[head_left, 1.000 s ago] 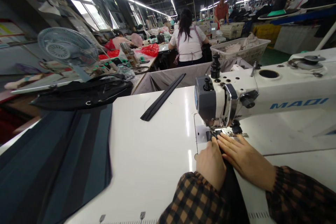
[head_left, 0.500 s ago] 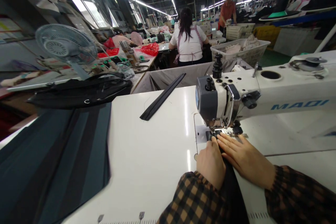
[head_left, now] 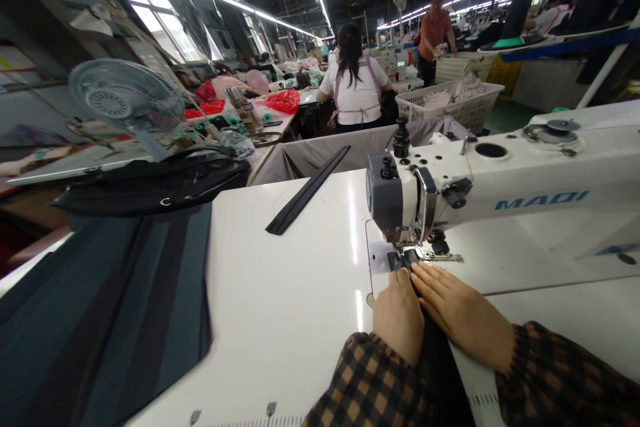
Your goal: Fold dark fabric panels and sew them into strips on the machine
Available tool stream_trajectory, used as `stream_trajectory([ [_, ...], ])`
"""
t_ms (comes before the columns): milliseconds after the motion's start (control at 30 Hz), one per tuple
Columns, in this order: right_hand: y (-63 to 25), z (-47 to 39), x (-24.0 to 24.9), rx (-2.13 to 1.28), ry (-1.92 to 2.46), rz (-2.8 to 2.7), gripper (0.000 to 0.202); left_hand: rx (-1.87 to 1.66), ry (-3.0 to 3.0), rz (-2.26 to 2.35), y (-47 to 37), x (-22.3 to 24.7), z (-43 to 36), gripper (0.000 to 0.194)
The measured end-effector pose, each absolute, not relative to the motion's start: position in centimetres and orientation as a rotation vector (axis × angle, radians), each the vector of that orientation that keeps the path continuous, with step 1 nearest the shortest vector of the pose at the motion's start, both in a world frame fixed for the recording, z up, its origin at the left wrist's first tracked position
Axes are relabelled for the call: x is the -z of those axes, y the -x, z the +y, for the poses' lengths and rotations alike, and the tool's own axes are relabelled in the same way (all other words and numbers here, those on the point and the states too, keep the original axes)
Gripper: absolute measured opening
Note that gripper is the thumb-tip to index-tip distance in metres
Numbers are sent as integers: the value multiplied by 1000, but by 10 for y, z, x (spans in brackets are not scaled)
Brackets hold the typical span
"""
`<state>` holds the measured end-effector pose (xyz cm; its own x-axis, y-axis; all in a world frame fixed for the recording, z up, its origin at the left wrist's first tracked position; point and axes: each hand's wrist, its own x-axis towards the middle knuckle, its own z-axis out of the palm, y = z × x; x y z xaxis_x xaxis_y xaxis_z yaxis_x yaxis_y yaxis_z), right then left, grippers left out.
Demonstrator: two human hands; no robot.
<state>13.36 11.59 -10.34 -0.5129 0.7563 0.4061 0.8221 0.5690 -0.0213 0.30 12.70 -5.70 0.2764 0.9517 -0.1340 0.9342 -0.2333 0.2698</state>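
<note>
Status: black cloth (head_left: 443, 367) is under R hand (head_left: 463, 310) & L hand (head_left: 399, 313), running from near table (head_left: 280, 293) edge up to the needle area of machine (head_left: 540, 180). Front end is at the foot, so feed-in looks done. Most of the visible length is on the near side, so prob. most of this pc still to sew, my read. Can't see stitches, so no exact progress. Can't tell if needle is moving either.

L hand: fingers curled, looks to be pinching cloth just short of foot. R hand: flat, fingers tog. & extended, pressing cloth beside L fingertips.

Loose strip (head_left: 307, 193) lies on table, left of machine head; can't tell if sewn or waiting. Panels (head_left: 115, 307) at far left, same caveat.

Vs 1 s ago: view has shifted a bit, so machine sits further left in frame. Both hands approx same spot rel. to foot, same grip. Any cloth advance too small to call. Strip & panels unmoved AFAICT. Co-worker (head_left: 435, 33) in red now further right, by the baskets.
</note>
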Motion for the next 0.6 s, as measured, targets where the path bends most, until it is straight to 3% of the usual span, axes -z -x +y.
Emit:
stream_trajectory([
  [133,-130,111,101,235,1302,-2422,40,-45,-2257,1735,-3,57,114,38],
  [600,-118,108,106,266,1408,-2376,43,12,-2307,1658,-4,51,132,47],
])
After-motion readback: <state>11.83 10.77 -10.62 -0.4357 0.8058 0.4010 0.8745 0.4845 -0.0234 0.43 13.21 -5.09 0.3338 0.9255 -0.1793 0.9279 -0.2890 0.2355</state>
